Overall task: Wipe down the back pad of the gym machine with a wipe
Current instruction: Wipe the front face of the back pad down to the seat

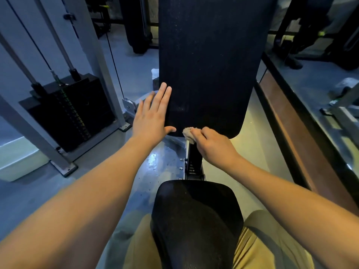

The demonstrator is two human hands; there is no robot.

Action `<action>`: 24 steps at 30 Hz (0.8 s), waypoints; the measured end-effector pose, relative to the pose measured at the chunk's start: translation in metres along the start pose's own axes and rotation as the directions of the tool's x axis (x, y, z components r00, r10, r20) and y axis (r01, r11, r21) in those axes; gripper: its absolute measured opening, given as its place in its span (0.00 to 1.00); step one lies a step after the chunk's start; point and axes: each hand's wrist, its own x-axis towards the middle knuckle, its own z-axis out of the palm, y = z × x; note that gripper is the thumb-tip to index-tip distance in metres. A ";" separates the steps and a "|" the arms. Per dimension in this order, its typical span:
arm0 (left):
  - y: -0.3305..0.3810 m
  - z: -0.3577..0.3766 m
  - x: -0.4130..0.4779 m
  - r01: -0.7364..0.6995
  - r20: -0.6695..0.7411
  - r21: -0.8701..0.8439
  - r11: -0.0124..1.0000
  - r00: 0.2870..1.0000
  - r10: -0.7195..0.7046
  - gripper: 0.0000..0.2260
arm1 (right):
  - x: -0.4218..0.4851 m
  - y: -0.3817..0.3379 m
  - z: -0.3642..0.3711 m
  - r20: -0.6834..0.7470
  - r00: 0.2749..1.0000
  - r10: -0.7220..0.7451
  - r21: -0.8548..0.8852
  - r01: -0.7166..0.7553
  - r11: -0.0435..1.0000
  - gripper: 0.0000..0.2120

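One wipe (188, 133), small and crumpled, sits at the bottom edge of the back pad (209, 65), where our right hand (211, 146) grips it in curled fingers. Our left hand (151, 117) lies flat, fingers straight, against the pad's lower left edge. We judge the wipe soft and light, best held bunched; the one pad looks firm and fixed.

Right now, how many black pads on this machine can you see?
2. The back pad stands upright ahead, the wipe at its bottom edge; the seat pad lies below it, nearest the camera. Others may sit outside the frame.
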 end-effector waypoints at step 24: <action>-0.008 0.006 0.001 -0.045 -0.030 -0.061 0.997 0.999 0.044 0.58 | 0.050 -0.012 0.010 -0.218 0.961 0.167 -0.147 -0.202 0.968 0.11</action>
